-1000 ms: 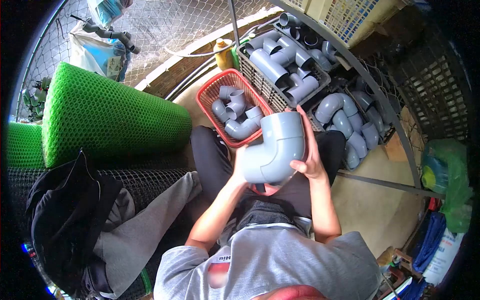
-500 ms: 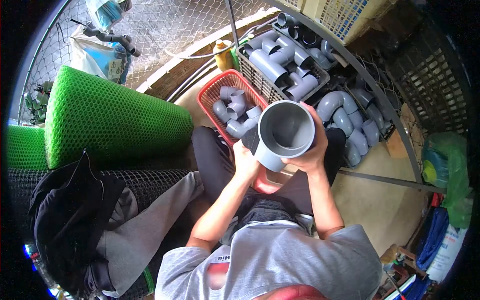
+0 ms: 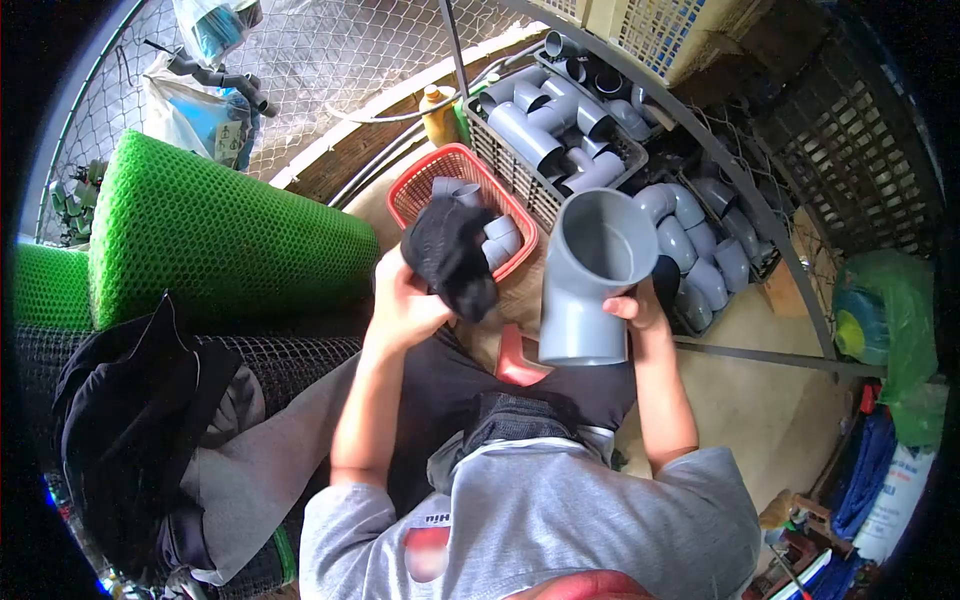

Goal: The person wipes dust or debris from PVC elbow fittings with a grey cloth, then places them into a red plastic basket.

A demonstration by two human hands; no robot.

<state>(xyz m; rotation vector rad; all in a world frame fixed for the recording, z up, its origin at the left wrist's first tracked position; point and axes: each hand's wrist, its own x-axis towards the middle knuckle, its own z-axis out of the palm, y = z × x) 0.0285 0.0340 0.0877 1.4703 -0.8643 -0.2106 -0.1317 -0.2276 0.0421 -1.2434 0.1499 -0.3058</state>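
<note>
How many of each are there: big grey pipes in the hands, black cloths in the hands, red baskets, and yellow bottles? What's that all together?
Large grey plastic elbow pipe, in the right hand: 1
Black cloth, in the left hand: 1
Red plastic basket: 1
Yellow plastic bottle: 1
Total: 4

- From the person's head, the wide view faces forward and steeply down.
- Nearest, at bottom, is the grey T-shirt (image 3: pixel 570 510); left hand (image 3: pixel 405 308) and right hand (image 3: pixel 648 305) are close.
- Wire fence (image 3: pixel 325 65) lies farther.
</note>
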